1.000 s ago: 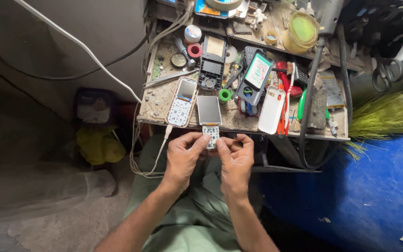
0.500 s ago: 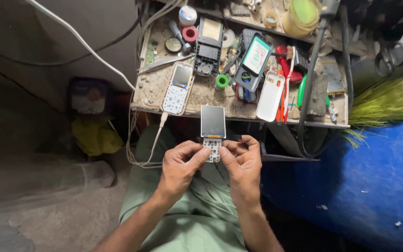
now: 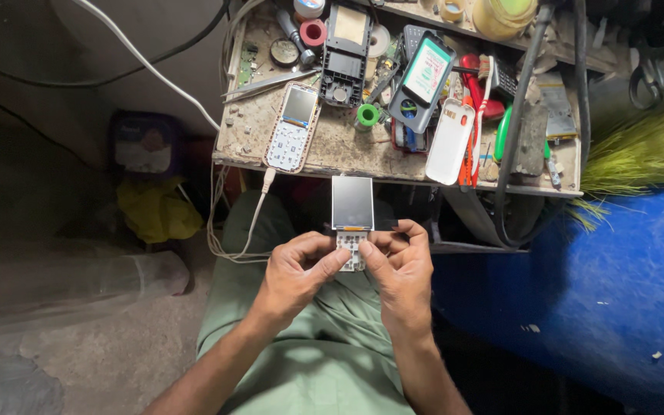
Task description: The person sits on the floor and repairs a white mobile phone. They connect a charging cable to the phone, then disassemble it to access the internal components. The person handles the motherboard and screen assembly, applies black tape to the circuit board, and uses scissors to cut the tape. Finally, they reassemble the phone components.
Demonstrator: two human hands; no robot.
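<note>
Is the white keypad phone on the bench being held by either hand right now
No. The white keypad phone lies untouched on the workbench, while both hands hold a small screen-and-keypad assembly over the lap.

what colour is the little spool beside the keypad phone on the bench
Bright green small round spool, clearest in the head view.
</note>
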